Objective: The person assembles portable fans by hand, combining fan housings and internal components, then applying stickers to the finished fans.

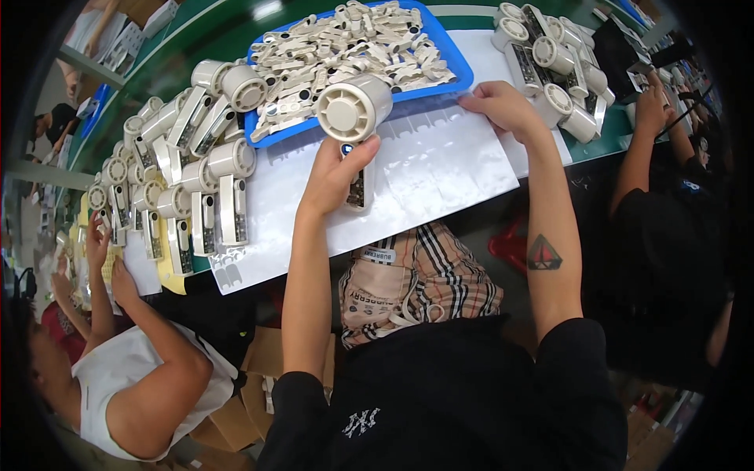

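Observation:
A cream handheld fan [357,107] with a round, vented head is in my left hand [331,177], fingers closed around its handle and thumb across the front. The lower handle shows an open side with dark inner parts. My right hand [506,110] is at the far right part of a glossy white sheet [440,169], beside the tray's near corner. Its thumb and fingers are pinched together; what is between them, if anything, is too small to make out. Rows of die-cut shapes mark the sheet, which overhangs the table's near edge.
A blue tray [463,67] full of small cream handle covers stands beyond the sheet. Similar fans lie heaped at left [200,177] and right [554,59] on the green table [605,145]. A co-worker in a white top [149,385] sits at left; another person's arm [640,149] is at right.

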